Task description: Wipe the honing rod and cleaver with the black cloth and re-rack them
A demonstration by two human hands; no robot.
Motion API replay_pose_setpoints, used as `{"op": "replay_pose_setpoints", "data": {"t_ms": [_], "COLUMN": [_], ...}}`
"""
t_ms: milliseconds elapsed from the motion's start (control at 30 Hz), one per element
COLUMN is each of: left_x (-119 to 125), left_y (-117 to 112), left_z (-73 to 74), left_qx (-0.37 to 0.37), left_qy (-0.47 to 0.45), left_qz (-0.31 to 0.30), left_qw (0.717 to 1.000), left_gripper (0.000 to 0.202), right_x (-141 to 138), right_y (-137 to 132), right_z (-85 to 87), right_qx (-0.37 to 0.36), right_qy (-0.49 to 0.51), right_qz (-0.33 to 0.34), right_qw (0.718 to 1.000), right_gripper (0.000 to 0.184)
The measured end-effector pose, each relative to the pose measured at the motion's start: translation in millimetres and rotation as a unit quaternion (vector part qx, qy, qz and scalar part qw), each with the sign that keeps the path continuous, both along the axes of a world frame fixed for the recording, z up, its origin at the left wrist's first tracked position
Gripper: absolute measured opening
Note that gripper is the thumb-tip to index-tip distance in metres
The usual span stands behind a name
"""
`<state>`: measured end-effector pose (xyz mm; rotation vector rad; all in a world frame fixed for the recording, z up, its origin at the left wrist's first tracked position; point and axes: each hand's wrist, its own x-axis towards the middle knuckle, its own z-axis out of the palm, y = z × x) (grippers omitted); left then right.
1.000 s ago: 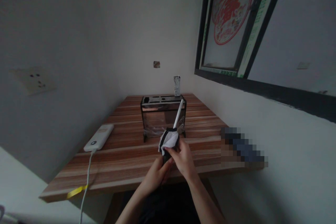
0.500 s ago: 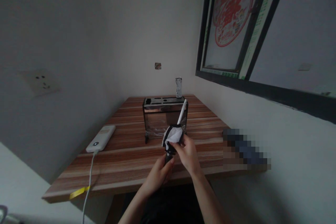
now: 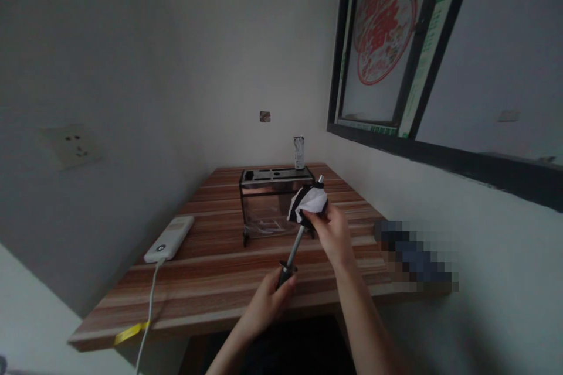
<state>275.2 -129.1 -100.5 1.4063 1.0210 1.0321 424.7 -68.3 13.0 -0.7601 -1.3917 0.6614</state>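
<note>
The wood-grain table carries a black-framed rack, standing upright at centre, and a white device lying at left with a cable leading off the near edge. On the near side of the rack, a thin metal rod slants toward the far right; the left hand clenches its fingers around the dark handle. The right hand grasps a black-and-white cloth between thumb and fingers, the cloth folded about the rod's far section with the tip projecting beyond.
</note>
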Motion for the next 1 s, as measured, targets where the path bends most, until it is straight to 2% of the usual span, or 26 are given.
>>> {"op": "replay_pose_setpoints", "data": {"t_ms": [267, 500, 633, 767, 867, 1000], "left_x": [-1, 3, 3, 4, 5, 9], "left_y": [6, 5, 6, 7, 10, 15], "left_z": [-5.3, -5.7, -9.7, -8.9, -9.7, -16.0], "left_qx": [0.047, -0.005, -0.035, -0.056, -0.074, -0.055], "left_qy": [0.02, 0.017, 0.015, 0.04, 0.058, 0.022], "left_qz": [0.03, 0.13, 0.136, 0.13, 0.162, 0.171], "left_qw": [0.998, 0.991, 0.99, 0.989, 0.982, 0.984], "left_gripper": [0.044, 0.053, 0.053, 0.044, 0.039, 0.035], "right_x": [9, 10, 5, -1, -5, -16], "right_y": [9, 21, 23, 18, 10, 1], "right_z": [25.4, 32.5, 37.9, 40.1, 39.1, 27.6], "right_qx": [0.063, 0.09, 0.097, 0.092, 0.078, 0.058], "right_qy": [0.015, 0.053, 0.058, 0.058, 0.056, 0.037], "right_qz": [-0.039, -0.071, -0.07, -0.077, -0.069, -0.035], "right_qw": [0.997, 0.992, 0.991, 0.991, 0.993, 0.997], "right_gripper": [0.021, 0.025, 0.023, 0.022, 0.021, 0.017]}}
